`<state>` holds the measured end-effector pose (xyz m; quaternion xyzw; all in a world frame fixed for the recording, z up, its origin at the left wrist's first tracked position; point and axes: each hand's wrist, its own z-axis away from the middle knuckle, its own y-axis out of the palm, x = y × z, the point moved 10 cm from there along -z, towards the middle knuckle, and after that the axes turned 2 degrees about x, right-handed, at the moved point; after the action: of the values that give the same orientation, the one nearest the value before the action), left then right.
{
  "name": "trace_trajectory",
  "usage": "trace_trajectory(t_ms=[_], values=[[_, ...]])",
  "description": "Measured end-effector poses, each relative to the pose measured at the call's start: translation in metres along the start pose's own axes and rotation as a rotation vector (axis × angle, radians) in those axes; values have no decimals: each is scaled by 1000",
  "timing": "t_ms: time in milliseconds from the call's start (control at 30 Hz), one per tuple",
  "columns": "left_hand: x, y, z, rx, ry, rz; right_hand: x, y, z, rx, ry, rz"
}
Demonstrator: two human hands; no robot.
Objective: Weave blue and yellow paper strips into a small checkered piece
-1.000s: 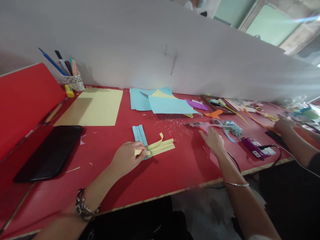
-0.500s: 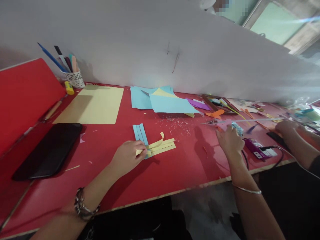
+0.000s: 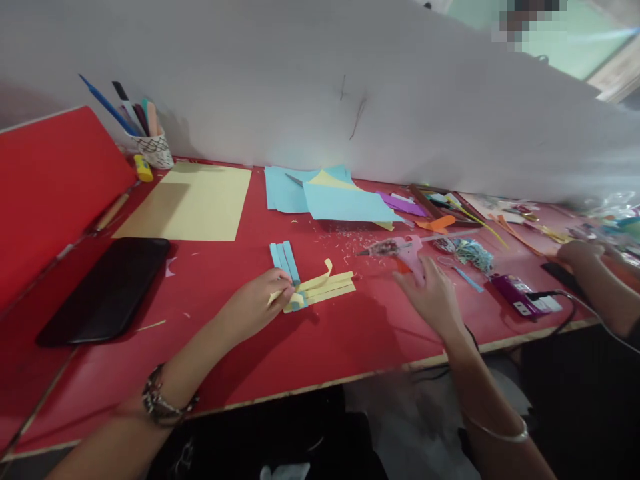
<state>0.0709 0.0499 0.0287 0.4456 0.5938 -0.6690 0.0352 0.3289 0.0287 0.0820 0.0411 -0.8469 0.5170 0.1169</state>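
Note:
Between the fingertips of my left hand [image 3: 257, 300] is the end of a yellow paper strip. It belongs to a small weave of yellow paper strips [image 3: 333, 285] crossing blue paper strips [image 3: 284, 260] flat on the red table. One yellow strip curls upward from the weave. My right hand [image 3: 435, 297] is wrapped round the handle of a pink hot glue gun [image 3: 411, 253]. The gun is held above the table, its nozzle pointing left toward the weave, with a gap between them. A clear glue stick juts out of its back.
A black phone [image 3: 107, 290] and a yellow sheet [image 3: 200, 200] lie left, near a pen cup [image 3: 155, 148]. Blue sheets [image 3: 340, 200] with scissors rest at the back. Rightward are a blue-white tassel bundle [image 3: 473, 253], a purple power strip [image 3: 523, 297] and another person's hands [image 3: 583, 257].
My right hand has lifted the glue gun and brought it left, closer to the weave. The tassel bundle behind it has come into fuller view. My left hand keeps its pinch.

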Motion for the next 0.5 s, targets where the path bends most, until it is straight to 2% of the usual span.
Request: trace_trajectory(t_ms=[133,200,400,500], values=[[-10,4,1,59,61,-194,26,15,29,49,-43,41],[-8,5,1,59,38,-221,37,24,37,97,-66,43],[16,-4,3,-13,-169,-9,59,39,43,173,-91,97],[21,-5,2,-9,-181,61,71,45,46,197,-131,111]])
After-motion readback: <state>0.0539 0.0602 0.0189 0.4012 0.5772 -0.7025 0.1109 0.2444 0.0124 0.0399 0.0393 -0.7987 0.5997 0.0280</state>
